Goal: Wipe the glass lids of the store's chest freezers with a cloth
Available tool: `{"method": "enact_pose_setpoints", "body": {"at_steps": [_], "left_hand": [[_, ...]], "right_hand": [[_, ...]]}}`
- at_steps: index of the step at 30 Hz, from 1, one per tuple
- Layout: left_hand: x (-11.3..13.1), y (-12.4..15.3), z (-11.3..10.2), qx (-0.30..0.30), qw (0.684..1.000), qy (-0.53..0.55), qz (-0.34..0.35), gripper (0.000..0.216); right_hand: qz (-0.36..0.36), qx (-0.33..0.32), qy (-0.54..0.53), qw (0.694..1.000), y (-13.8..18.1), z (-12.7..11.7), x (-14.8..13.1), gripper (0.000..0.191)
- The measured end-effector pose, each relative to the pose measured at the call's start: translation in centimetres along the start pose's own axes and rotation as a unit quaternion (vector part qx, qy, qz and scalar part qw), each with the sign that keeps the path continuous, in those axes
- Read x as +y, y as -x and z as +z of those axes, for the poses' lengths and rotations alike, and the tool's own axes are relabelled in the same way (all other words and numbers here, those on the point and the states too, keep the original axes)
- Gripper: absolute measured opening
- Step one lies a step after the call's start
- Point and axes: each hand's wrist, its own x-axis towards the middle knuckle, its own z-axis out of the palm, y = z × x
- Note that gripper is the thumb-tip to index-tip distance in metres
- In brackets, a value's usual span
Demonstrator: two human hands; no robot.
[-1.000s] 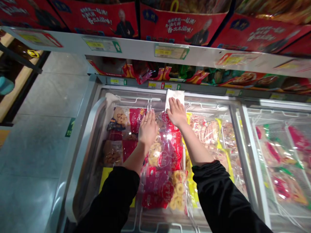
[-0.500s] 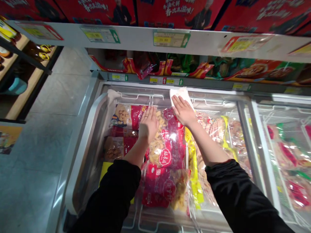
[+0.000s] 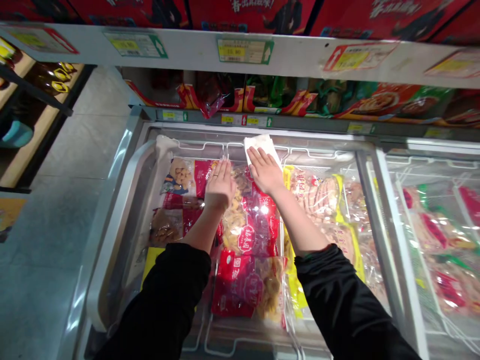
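My right hand (image 3: pixel 264 170) lies flat, fingers stretched, on a white cloth (image 3: pixel 258 145) pressed against the glass lid (image 3: pixel 322 150) of a chest freezer, near its far edge. My left hand (image 3: pixel 220 184) rests flat on the same glass just to the left, fingers together and extended, a ring on one finger. Under the glass lie red bags of frozen food (image 3: pixel 249 235) and yellow-edged bags (image 3: pixel 322 200). Both arms wear black sleeves.
The freezer's grey rim (image 3: pixel 112 210) curves round at the left, with tiled floor (image 3: pixel 48 220) beyond. A shelf with price tags (image 3: pixel 243 51) and red cartons overhangs the freezer's back. A second glass lid (image 3: pixel 435 220) continues to the right.
My right hand has slid the white cloth a little to the left along the far edge of the glass. My left hand stays flat on the lid.
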Motion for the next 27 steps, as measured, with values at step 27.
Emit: {"method": "enact_pose_setpoints", "body": {"at_steps": [27], "left_hand": [[-0.6, 0.3, 0.9, 0.052, 0.998, 0.021, 0.011, 0.073]], "right_hand": [[0.044, 0.012, 0.001, 0.999, -0.2, -1.0, 4.7, 0.070]]}}
